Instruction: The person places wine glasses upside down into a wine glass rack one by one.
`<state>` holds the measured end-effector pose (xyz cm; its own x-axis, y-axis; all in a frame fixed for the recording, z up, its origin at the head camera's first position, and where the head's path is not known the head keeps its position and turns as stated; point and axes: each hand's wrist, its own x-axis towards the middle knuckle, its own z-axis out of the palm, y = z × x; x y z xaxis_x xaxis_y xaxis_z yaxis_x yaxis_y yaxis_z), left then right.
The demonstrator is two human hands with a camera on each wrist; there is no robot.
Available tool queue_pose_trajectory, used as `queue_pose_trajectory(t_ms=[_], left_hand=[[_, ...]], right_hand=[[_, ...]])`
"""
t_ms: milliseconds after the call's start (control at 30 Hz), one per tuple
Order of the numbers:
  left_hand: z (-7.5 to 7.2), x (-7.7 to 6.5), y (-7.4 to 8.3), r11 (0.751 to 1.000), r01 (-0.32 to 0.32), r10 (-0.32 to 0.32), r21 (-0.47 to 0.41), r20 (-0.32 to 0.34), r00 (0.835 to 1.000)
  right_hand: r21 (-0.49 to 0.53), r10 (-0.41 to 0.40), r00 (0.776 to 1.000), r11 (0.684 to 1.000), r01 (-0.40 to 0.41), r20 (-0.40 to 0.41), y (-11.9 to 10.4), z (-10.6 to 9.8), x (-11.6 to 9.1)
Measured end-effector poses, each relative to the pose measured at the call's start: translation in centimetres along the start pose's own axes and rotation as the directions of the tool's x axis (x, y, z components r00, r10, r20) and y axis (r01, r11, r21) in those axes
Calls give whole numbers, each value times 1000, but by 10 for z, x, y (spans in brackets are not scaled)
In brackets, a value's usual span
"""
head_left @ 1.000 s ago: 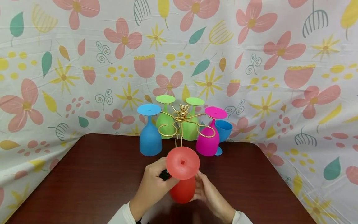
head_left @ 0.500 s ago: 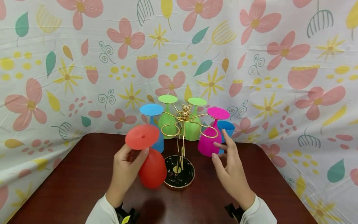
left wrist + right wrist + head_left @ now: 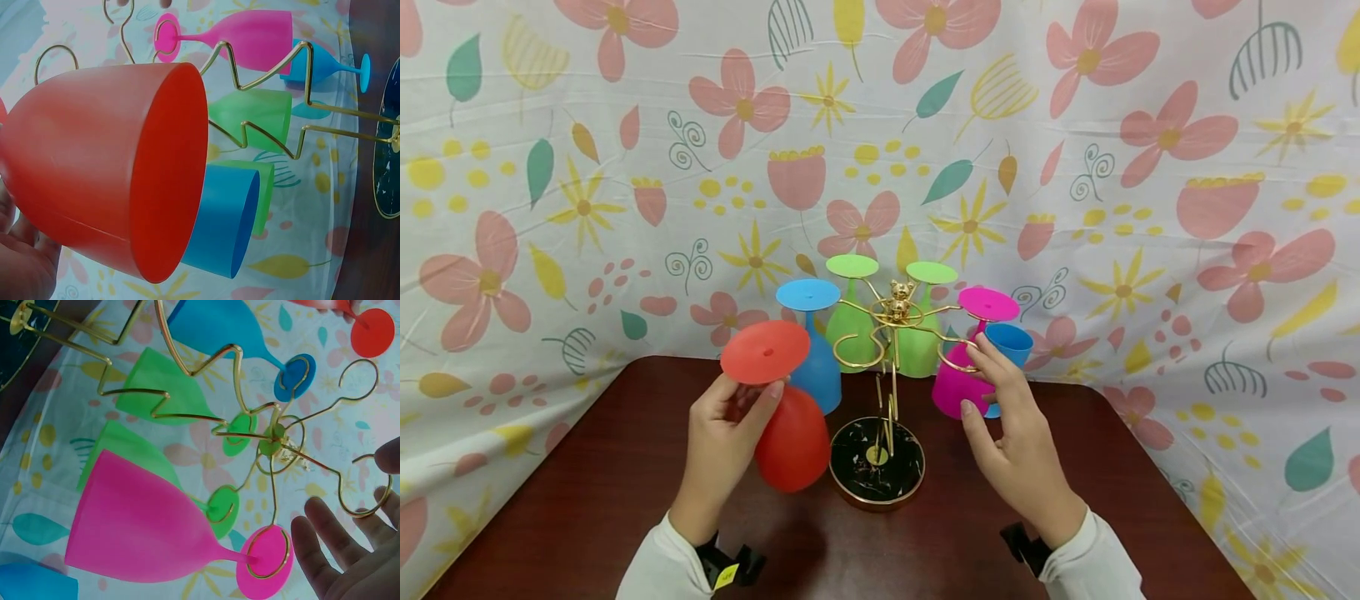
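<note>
My left hand (image 3: pixel 715 446) holds a red plastic goblet (image 3: pixel 793 442) upside down by its stem, left of a gold goblet rack (image 3: pixel 895 312). In the left wrist view the red goblet's bowl (image 3: pixel 94 169) hides most of the fingers. My right hand (image 3: pixel 1018 446) is raised at the rack's right side, fingers apart, close to a bare front hook (image 3: pixel 365 512). Whether the fingertips touch that hook cannot be told. A blue goblet (image 3: pixel 808 367), two green goblets (image 3: pixel 848 333) and a magenta goblet (image 3: pixel 958 387) hang upside down from the rack.
The rack's round black base (image 3: pixel 878 475) stands on the dark wooden table (image 3: pixel 925 550). Another blue goblet (image 3: pixel 1011 342) stands upright behind the magenta one. A second bare hook (image 3: pixel 857 352) faces front left. A flower-patterned cloth (image 3: pixel 880 125) hangs behind.
The red goblet has moved left with my left hand, away from the rack's front. My right hand has let go of it and moved right and up to the rack's right hook.
</note>
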<state>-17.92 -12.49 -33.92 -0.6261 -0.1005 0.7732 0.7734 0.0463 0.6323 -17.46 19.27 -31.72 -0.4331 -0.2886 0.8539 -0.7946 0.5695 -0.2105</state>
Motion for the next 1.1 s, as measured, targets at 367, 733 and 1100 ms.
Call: queue_pose_trajectory(t_ms=[367,733,1100], left_hand=[[16,16,-2,997,33,-34,67,11,999],[49,34,-10,988,126,-133,87,86,987],[60,33,-15,974,196,-212,111,159,964]], right_hand=[[51,9,1000,999,-9,1,0,5,-1],[60,22,1000,998,-21,-16,1,9,-4],[73,32,999,997,-30,-19,2,11,-6]])
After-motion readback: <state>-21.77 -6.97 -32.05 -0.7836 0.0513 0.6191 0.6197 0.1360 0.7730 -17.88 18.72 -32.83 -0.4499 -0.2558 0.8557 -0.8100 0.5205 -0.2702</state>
